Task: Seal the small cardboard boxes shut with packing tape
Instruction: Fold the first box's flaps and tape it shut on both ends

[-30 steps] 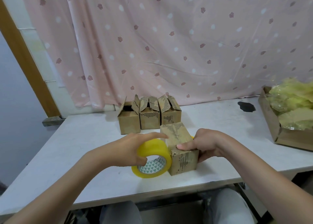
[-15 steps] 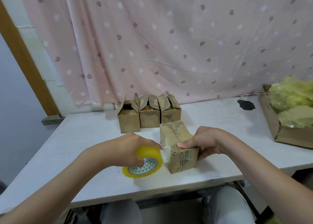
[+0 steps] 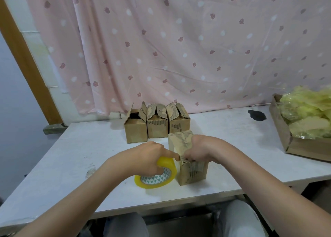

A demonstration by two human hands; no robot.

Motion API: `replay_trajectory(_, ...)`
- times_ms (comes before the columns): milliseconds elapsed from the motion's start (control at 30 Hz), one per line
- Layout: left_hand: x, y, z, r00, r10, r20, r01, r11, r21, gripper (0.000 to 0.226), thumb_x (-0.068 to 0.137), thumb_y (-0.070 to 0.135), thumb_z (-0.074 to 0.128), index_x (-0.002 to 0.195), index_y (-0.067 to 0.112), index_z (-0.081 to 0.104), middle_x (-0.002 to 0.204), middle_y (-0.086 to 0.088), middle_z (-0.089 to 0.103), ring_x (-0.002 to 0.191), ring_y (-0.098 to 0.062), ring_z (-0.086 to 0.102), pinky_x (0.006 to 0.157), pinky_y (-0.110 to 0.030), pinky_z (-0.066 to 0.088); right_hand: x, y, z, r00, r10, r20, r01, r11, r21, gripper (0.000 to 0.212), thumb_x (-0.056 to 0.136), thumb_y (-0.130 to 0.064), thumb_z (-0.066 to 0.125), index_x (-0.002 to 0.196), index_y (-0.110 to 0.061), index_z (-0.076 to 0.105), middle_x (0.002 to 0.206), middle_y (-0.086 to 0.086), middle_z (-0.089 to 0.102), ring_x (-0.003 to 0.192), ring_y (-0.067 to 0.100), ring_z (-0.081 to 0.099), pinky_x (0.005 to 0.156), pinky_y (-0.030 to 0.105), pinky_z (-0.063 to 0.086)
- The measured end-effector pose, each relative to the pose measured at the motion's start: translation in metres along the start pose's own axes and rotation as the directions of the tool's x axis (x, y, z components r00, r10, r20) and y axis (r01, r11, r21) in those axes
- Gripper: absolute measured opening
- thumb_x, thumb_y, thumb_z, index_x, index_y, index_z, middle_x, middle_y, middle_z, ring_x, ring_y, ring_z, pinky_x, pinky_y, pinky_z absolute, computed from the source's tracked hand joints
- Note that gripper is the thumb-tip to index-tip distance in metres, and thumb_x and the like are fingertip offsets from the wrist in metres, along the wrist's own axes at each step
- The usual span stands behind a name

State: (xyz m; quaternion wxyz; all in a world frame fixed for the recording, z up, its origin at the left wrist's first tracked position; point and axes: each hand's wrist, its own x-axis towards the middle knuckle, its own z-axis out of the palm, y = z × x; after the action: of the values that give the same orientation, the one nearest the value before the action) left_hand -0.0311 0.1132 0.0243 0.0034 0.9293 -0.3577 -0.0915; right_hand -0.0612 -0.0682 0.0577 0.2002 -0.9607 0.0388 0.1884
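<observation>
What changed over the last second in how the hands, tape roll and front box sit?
The left hand tipped the tape roll from upright to nearly flat beside the front box; the right hand shifted onto the box top. The three open boxes behind stayed put.

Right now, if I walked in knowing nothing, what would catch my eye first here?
Probably the bright yellow tape roll near the table's front edge, gripped by the left hand beside a small closed box that the right hand holds on top. Behind them stand three open boxes in a row against a pink dotted curtain. At far right, a cardboard tray holds crinkly yellow-green bags.
</observation>
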Motion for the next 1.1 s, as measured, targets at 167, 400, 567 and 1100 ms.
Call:
replay_trajectory(167, -0.002, -0.002, 0.002, 1.000, 0.009, -0.020, -0.009, 1.000, 0.000, 0.061, 0.093, 0.027, 0.062, 0.147, 0.045, 0.040, 0.103, 0.004, 0.047, 0.103, -0.019, 0.047, 0.077, -0.028, 0.034, 0.003, -0.016, 0.002, 0.997, 0.032, 0.074, -0.023, 0.993, -0.115, 0.068, 0.089, -0.052, 0.061, 0.137, -0.007, 0.043, 0.128, 0.011, 0.052, 0.109, 0.027, 0.053, 0.087, 0.034, 0.045)
replay_trajectory(400, -0.013, -0.009, 0.002, 0.996, 0.006, -0.090, -0.021, 0.987, -0.159, 0.069, 0.087, 0.026, 0.068, 0.143, 0.052, 0.037, 0.110, 0.002, 0.060, 0.093, -0.015, 0.053, 0.075, -0.033, 0.049, 0.009, -0.016, 0.002, 0.999, 0.050, -0.004, -0.050, 0.992, -0.116, 0.068, 0.085, -0.047, 0.068, 0.134, -0.007, 0.045, 0.113, 0.009, 0.050, 0.093, 0.025, 0.049, 0.075, 0.033, 0.046)
replay_trajectory(567, -0.028, -0.013, 0.004, 0.990, -0.007, -0.139, -0.027, 0.969, -0.246, 0.071, 0.082, 0.022, 0.071, 0.132, 0.061, 0.037, 0.118, 0.014, 0.056, 0.098, -0.014, 0.053, 0.078, -0.038, 0.054, 0.013, 0.008, -0.005, 0.994, 0.104, 0.020, -0.105, 0.952, 0.287, 0.058, 0.076, -0.035, 0.078, 0.112, -0.009, 0.041, 0.094, 0.007, 0.052, 0.076, 0.022, 0.061, 0.056, 0.029, 0.052)
replay_trajectory(1100, -0.037, -0.024, -0.006, 0.989, -0.035, -0.142, 0.005, 0.978, -0.207, 0.061, 0.083, 0.020, 0.068, 0.131, 0.054, 0.052, 0.098, 0.020, 0.051, 0.088, 0.005, 0.047, 0.064, -0.011, 0.035, 0.028, 0.054, 0.006, 0.994, 0.022, 0.111, -0.095, 0.692, 0.715, 0.074, 0.062, -0.029, 0.089, 0.118, 0.003, 0.053, 0.092, 0.020, 0.068, 0.072, 0.034, 0.071, 0.070, 0.043, 0.060)
